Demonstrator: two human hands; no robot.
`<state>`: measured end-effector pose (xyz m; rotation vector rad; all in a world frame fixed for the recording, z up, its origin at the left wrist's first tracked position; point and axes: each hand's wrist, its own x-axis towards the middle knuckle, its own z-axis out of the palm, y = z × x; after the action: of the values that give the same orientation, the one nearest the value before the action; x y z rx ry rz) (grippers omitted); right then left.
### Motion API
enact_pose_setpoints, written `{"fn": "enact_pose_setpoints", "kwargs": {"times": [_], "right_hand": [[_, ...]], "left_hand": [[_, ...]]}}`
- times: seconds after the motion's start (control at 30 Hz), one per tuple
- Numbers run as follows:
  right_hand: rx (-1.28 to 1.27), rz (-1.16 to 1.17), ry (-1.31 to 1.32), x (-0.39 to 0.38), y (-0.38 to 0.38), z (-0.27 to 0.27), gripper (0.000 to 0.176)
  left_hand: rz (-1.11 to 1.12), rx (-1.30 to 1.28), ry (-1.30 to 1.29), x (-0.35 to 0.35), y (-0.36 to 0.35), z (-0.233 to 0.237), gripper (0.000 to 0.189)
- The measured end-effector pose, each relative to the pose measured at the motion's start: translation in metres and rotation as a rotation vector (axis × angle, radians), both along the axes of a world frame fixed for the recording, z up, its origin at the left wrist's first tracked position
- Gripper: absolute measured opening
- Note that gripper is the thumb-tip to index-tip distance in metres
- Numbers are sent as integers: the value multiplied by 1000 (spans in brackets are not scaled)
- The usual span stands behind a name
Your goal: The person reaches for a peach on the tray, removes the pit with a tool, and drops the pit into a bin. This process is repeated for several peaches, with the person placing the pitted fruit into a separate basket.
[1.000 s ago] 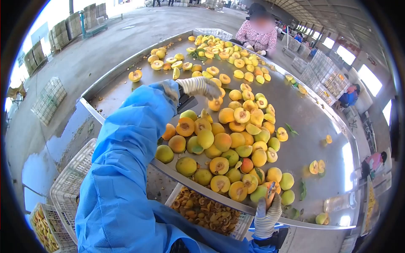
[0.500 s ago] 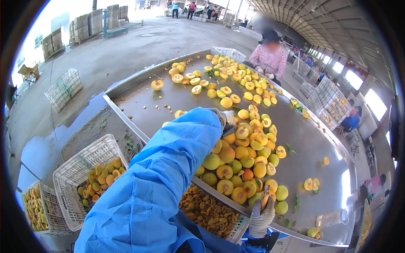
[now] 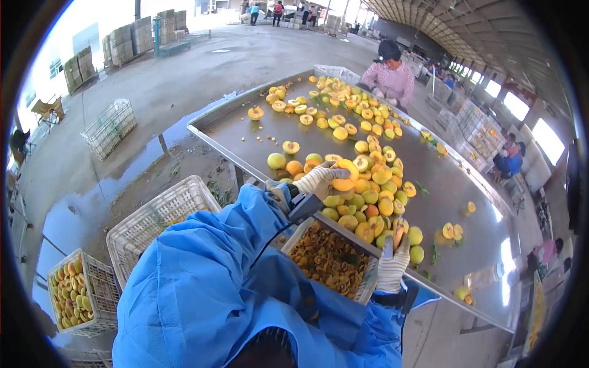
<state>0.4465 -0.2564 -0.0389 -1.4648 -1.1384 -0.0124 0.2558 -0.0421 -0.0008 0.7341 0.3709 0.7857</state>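
My left hand [image 3: 322,180], in a pale work glove, grips a cut yellow peach half [image 3: 345,175] over the near edge of the metal table [image 3: 245,140]. To its right, my right hand [image 3: 392,260], in a striped glove, is closed around an orange-brown object [image 3: 400,229] whose exact form I cannot make out. Whole and halved peaches [image 3: 371,197] are heaped between and beyond both hands. Under the table's near edge, a white crate [image 3: 367,283] holds brown pits and scraps [image 3: 325,260].
An empty-looking white crate [image 3: 162,214] and one full of peaches [image 3: 72,293] stand at the lower left. Another crate [image 3: 109,129] is on the floor. Across the table sits a person in a pink patterned top [image 3: 392,80].
My left hand has drawn back toward the near edge and now shows a peach half in its fingers. The view has shifted, showing more of my blue sleeves and the scrap crate.
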Motion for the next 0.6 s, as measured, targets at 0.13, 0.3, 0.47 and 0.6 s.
{"fn": "enact_pose_setpoints", "kwargs": {"times": [0.13,0.3,0.47,0.6], "right_hand": [[-216,282,80,-75,-44,27,28],[-340,276,49,-107,-77,-14,38],[-461,62,-175,-118,-86,-42,37],[-524,15,-330,-128,-90,-31,35]], "left_hand": [[-173,-94,-30,-27,-96,-42,47],[-136,-335,-222,-31,-153,-65,50],[-166,-219,-125,-40,-171,-66,44],[-105,-253,-108,-47,-176,-67,39]]}}
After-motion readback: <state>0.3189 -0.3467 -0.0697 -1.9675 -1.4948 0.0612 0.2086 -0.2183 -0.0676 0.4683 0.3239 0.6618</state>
